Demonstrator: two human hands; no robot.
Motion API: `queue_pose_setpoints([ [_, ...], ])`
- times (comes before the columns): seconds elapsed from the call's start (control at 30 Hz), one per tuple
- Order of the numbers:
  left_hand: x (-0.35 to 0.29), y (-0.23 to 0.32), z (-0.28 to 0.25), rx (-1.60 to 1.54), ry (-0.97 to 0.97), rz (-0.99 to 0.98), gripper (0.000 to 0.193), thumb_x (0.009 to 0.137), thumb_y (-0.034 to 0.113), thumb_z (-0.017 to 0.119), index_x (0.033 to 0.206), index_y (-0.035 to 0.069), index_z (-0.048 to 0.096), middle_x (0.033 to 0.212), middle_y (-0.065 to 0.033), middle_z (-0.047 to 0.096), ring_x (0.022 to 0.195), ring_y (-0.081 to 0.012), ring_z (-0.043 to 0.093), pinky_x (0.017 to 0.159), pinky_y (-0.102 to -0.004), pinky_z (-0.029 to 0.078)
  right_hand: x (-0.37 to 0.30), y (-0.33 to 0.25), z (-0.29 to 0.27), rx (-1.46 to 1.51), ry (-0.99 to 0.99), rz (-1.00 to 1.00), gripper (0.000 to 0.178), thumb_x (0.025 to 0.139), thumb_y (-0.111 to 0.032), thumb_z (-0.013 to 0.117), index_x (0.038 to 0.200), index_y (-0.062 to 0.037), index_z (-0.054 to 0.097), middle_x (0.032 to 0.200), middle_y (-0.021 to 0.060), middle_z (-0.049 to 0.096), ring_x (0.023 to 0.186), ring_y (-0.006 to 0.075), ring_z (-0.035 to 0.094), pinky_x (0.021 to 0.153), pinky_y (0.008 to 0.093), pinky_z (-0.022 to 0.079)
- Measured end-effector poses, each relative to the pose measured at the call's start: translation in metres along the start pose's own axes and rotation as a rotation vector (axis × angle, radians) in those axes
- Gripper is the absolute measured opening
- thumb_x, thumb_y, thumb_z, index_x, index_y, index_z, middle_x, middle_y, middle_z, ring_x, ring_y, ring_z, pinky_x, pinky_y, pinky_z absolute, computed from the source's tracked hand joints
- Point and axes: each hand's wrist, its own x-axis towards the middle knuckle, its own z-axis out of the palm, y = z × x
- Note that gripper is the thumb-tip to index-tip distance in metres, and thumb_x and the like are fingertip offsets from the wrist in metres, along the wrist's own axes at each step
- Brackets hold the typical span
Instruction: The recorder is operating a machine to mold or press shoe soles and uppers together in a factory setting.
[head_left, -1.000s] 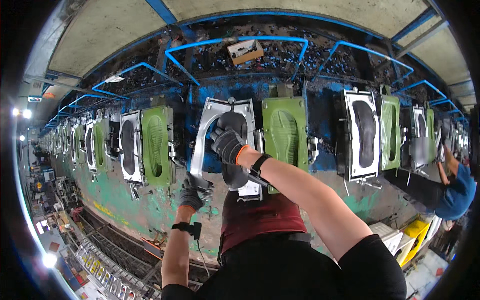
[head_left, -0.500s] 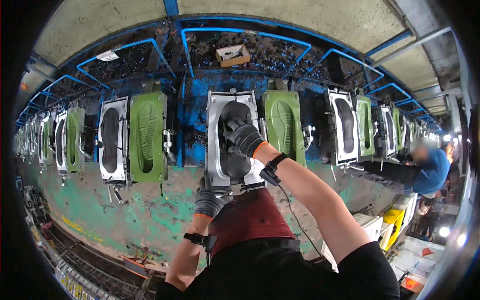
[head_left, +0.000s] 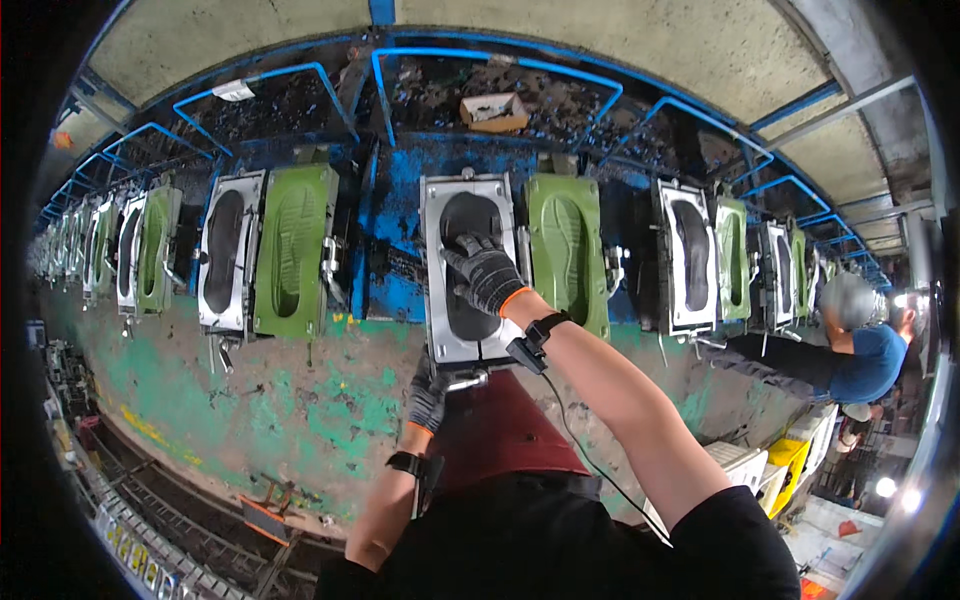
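Observation:
A silver metal mould frame [head_left: 434,215] stands in front of me, with a dark sole-shaped piece [head_left: 470,322] filling its long opening. My right hand [head_left: 484,272], in a grey knit glove with an orange cuff, rests on the middle of that piece, fingers outstretched and palm down. At the frame's lower left corner is my left hand [head_left: 427,398], gloved the same way, beside a small metal handle [head_left: 467,381]. Its fingertips are partly hidden by the corner. Joined at the frame's right side, a green mould half [head_left: 564,250] shows a ribbed sole-shaped hollow.
Similar silver and green moulds, such as one green half [head_left: 292,250], line the bench both ways. Blue bent rails [head_left: 497,58] and an open cardboard box [head_left: 494,112] are behind. A person in a blue top [head_left: 868,362] stands at the right, near a yellow crate [head_left: 788,462].
The silver frame now sits flatter and more evenly around the dark piece. My left hand has slipped down off the frame's lower edge to its corner. My right hand stays on the piece.

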Motion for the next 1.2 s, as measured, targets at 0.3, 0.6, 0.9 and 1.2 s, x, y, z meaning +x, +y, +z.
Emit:
queue_pose_setpoints([
  [0.3,0.084,0.152,0.068,1.581,-0.283,0.438,0.065,0.087,0.031,0.074,0.145,0.009,0.055,0.153,-0.0121,0.049,0.138,-0.0364,0.045,0.12,-0.0477,0.032,-0.092,0.032,0.049,0.118,0.146,-0.2,0.086,0.072,-0.051,0.077,0.149,-0.018,0.054,0.161,0.0104,0.042,0.144,0.0329,0.041,0.12,0.0533,0.029],
  [0.6,0.125,0.109,0.054,1.035,-0.193,0.411,0.039,0.092,0.016,0.076,0.127,0.001,0.067,0.123,-0.0137,0.069,0.112,-0.0256,0.066,0.096,-0.0377,0.054,-0.056,0.012,0.09,0.575,0.497,0.169,0.03,0.093,-0.026,0.066,0.119,-0.0121,0.07,0.105,0.011,0.071,0.086,0.0283,0.065,0.08,0.0421,0.052],
  [0.9,0.103,0.101,0.052,0.311,0.026,-0.022,0.03,0.097,0.028,0.076,0.105,0.0,0.076,0.093,-0.0046,0.076,0.075,-0.0115,0.062,0.074,-0.0265,0.053,-0.076,-0.027,0.079,1.302,0.19,0.697,0.032,0.104,-0.027,0.059,0.122,-0.0044,0.072,0.092,0.0117,0.076,0.071,0.0176,0.07,0.057,0.0343,0.055],
  [1.2,0.177,0.15,0.05,0.948,-0.036,0.216,0.039,0.102,0.039,0.058,0.098,0.004,0.074,0.092,-0.0223,0.072,0.082,-0.0433,0.068,0.075,-0.0489,0.053,-0.128,-0.057,0.097,0.241,0.096,0.377,0.075,0.093,-0.041,0.066,0.158,-0.0123,0.041,0.166,0.0151,0.033,0.093,0.0412,0.072,0.074,0.0498,0.057],
])
